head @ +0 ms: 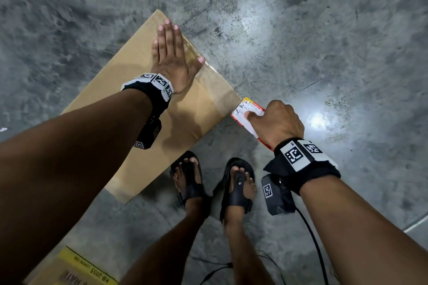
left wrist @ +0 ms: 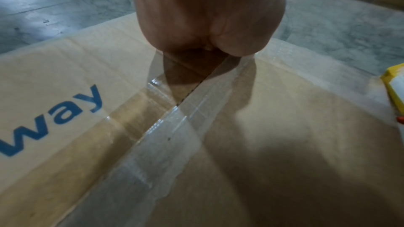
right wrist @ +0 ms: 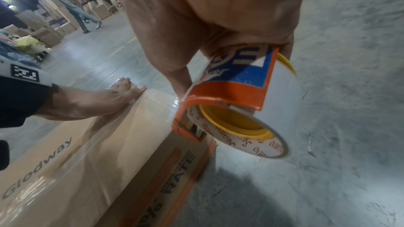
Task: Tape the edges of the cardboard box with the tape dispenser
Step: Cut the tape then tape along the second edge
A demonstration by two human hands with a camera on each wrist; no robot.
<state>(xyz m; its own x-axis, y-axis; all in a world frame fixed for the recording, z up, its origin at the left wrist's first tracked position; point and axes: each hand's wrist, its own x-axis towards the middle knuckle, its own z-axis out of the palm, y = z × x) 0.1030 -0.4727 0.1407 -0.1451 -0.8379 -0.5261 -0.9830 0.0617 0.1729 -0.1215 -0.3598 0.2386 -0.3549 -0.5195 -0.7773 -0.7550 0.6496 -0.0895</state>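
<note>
A long brown cardboard box lies on the concrete floor, with clear tape along its top seam and over its right edge. My left hand lies flat with straight fingers on the far end of the box top. At the box's near right corner my right hand grips the tape dispenser, an orange-and-white holder with a roll of tape on a yellow core. The dispenser's front edge sits against the box corner.
My sandalled feet stand just in front of the box. A second printed carton lies at the lower left. A black cable trails from my right wrist. Far off, stacked cartons and a walking person.
</note>
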